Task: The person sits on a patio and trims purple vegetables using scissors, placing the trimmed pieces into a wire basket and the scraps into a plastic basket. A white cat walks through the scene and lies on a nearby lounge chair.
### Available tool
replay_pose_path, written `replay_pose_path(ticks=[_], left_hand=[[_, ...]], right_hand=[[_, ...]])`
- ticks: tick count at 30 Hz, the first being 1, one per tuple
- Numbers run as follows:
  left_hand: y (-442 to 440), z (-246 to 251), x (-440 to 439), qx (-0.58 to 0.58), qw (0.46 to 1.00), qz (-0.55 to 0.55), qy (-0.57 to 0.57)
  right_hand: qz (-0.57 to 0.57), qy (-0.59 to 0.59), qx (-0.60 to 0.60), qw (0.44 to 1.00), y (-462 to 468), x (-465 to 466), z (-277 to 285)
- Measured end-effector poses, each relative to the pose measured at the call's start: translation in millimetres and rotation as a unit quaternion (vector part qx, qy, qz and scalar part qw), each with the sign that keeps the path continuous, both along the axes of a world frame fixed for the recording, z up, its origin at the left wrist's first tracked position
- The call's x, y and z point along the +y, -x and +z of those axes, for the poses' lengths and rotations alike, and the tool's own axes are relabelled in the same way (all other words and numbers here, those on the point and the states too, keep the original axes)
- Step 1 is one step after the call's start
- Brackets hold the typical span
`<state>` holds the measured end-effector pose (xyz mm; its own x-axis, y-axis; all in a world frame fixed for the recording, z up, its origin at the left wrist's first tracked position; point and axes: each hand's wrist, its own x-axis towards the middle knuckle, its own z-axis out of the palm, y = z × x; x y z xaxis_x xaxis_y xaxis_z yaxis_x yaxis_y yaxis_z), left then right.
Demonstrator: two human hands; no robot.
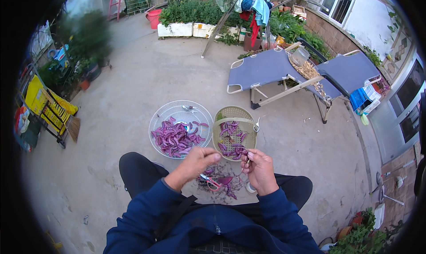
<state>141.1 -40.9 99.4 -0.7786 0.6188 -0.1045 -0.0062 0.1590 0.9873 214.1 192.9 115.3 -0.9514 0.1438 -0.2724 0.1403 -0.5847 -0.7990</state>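
My right hand (258,169) pinches a thin stem with purple bean pods, at the near rim of a green plastic basket (252,121) with an arched handle, which holds more purple pods. To its left, my left hand (199,162) has its fingers curled and the thumb pointing right; whether it holds anything cannot be told. Beyond it lies a round white wire-like tray (159,116) with a heap of purple bean pods (173,137). On the ground between my legs, red-handled scissors (211,182) lie among stem scraps and a few pods.
A blue-grey folding lounger (259,67) stands at the upper right, with a tray of pale pieces (308,70) and a clear container. White planter boxes (174,30) and a pink bucket (154,18) stand at the back. A yellow-covered cart (43,104) and a broom (73,127) are at the left.
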Motion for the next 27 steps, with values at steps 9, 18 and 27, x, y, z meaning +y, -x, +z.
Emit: replay_pose_path(ticks=[9, 18, 27], left_hand=[[-54, -8, 33, -0.229, 0.961, -0.06, -0.14], [-38, -2, 20, -0.216, 0.931, 0.15, -0.254], [-44, 19, 26, -0.074, 0.949, 0.2, -0.234]], right_hand=[[-0.015, 0.113, 0.059, 0.992, 10, 19, 6], [-0.039, 0.082, 0.044, 0.995, -6, 29, -8], [0.072, -0.476, 0.085, 0.872, -32, 31, -44]])
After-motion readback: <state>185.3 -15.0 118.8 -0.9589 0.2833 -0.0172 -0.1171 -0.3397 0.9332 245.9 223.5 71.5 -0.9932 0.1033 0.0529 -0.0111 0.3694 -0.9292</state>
